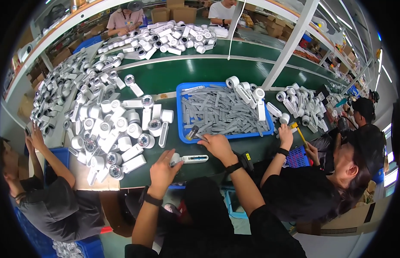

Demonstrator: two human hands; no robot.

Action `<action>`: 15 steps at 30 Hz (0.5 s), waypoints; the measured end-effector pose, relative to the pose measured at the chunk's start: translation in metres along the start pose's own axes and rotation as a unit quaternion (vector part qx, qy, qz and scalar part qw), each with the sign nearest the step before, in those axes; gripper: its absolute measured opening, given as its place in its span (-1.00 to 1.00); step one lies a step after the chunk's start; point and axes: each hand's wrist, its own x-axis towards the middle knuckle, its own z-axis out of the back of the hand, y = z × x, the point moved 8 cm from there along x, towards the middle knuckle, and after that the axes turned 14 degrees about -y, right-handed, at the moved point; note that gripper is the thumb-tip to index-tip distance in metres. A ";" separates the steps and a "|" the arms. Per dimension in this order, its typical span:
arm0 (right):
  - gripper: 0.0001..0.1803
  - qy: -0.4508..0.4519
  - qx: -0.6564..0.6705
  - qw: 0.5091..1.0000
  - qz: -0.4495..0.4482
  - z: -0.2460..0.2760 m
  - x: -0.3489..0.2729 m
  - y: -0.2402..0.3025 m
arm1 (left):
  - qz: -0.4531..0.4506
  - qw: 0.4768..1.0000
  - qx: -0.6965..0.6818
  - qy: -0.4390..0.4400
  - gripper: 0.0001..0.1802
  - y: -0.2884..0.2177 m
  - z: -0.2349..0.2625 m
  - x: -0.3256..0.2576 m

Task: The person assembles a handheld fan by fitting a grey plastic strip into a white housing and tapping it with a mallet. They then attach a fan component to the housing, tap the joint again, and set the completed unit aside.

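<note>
A white handheld fan lies on the green work surface in front of me, its long slotted handle pointing right. My left hand is closed round its head end, which the fingers partly hide. Just above the handle, my right hand grips a small mallet; its dark head with a yellowish face points left, over the near edge of a blue tray. Grey plastic strips fill that tray, and several white fans rest across its far right corner.
White fans lie heaped left of the tray, with another pile to its right. A co-worker at right holds a yellow hammer beside a purple basket. Another person's arm reaches in at left. A white post rises behind the tray.
</note>
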 end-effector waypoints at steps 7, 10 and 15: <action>-0.71 -0.048 0.259 0.919 -0.293 0.080 -0.024 0.005 | 0.233 0.914 -0.327 -0.050 -0.54 0.014 0.044 -0.006; -0.76 -0.036 0.320 0.883 -0.340 0.100 -0.045 0.026 | 0.371 0.669 -0.640 0.077 -0.61 -0.006 0.018 -0.006; -0.76 0.069 0.319 0.922 -0.208 0.098 -0.041 0.104 | 0.315 0.566 -0.756 0.100 -0.59 -0.043 -0.006 0.000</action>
